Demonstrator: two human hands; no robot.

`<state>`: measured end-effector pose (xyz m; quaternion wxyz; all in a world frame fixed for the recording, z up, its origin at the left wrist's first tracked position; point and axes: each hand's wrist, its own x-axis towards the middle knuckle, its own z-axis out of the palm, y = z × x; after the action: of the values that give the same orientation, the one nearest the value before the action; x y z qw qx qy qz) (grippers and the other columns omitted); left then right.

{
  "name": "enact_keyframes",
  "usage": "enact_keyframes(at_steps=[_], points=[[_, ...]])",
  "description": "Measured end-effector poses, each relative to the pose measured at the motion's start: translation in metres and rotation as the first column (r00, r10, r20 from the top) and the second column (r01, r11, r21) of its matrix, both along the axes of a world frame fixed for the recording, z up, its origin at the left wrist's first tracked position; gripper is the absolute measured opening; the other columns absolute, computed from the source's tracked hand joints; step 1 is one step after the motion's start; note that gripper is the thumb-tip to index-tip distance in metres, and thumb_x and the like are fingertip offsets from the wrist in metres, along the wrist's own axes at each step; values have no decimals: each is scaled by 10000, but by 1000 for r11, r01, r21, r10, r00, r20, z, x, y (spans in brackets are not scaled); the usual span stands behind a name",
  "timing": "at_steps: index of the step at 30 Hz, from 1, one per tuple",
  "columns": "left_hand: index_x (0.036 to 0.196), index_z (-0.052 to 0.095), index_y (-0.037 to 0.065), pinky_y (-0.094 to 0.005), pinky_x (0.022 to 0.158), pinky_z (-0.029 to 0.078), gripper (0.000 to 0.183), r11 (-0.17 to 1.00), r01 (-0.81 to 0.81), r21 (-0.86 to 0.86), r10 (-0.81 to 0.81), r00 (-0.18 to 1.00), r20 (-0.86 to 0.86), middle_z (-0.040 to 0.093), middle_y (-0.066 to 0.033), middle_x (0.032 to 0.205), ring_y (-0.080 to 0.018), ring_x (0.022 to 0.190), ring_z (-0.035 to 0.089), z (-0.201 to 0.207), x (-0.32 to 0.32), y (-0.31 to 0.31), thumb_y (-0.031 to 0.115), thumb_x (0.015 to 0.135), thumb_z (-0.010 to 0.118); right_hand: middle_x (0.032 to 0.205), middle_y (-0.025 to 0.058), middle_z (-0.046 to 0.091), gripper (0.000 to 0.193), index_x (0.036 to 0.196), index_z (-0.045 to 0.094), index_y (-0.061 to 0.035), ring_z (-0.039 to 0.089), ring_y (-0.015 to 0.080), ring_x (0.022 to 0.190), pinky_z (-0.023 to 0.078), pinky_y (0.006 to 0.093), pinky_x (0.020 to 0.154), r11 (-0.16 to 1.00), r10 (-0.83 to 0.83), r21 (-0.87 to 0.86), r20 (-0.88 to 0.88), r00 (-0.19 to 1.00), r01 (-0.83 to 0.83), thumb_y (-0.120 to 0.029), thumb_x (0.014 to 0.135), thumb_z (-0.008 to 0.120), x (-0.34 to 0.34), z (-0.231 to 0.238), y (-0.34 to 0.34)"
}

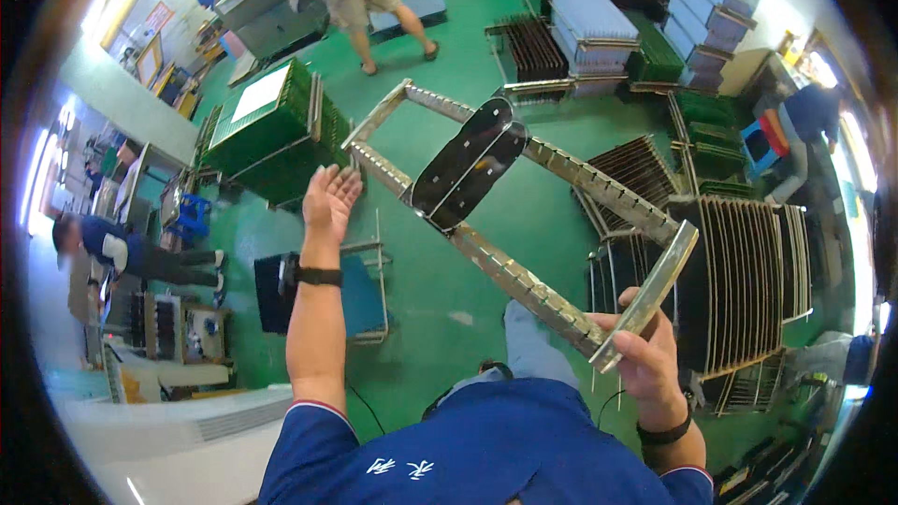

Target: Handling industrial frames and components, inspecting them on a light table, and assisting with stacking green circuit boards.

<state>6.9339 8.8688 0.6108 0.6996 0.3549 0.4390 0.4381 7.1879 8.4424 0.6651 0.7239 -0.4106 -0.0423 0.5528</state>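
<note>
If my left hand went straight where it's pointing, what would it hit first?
Your left hand would probably meet the green stack, though the metal frame sits close and depth is unclear.

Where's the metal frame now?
In the head view, the frame slants across the middle, its lower-right end in the right hand; the open left hand is near its upper-left end.

Blue shirt [524, 440], white markings [400, 468]; red-trimmed sleeves [313, 430]; black wristbands [320, 276]; pale-blue trousers [541, 341].
</note>
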Motion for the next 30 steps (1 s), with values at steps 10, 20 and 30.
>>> enact_keyframes(at_steps=[10,20,30], points=[[1254,468,23,-388,881,489,384,660,689,-298,-615,724,311,596,-134,1139,-250,1067,581,-37,199,-77,230,932,495,1164,305,562,533,1207,362,-71,602,321,1023,498,396,845,982,-180,67,7,984,179,-107,796,699,64,-88,161],[1198,416,14,-282,675,484,419,771,613,-173,-623,782,-12,586,-70,846,-142,758,572,-57,305,17,135,860,630,1241,251,529,441,1141,410,-70,561,242,1080,436,370,944,950,-286,125,-14,958,286,12,805,684,86,-109,279],[1176,409,-7,-235,477,459,409,430,870,-242,-881,463,100,581,-74,738,-121,540,547,-42,351,193,164,846,582,1168,178,592,504,1275,436,-7,626,293,970,552,356,773,948,-153,-279,27,988,154,-335,913,561,156,-145,364]])
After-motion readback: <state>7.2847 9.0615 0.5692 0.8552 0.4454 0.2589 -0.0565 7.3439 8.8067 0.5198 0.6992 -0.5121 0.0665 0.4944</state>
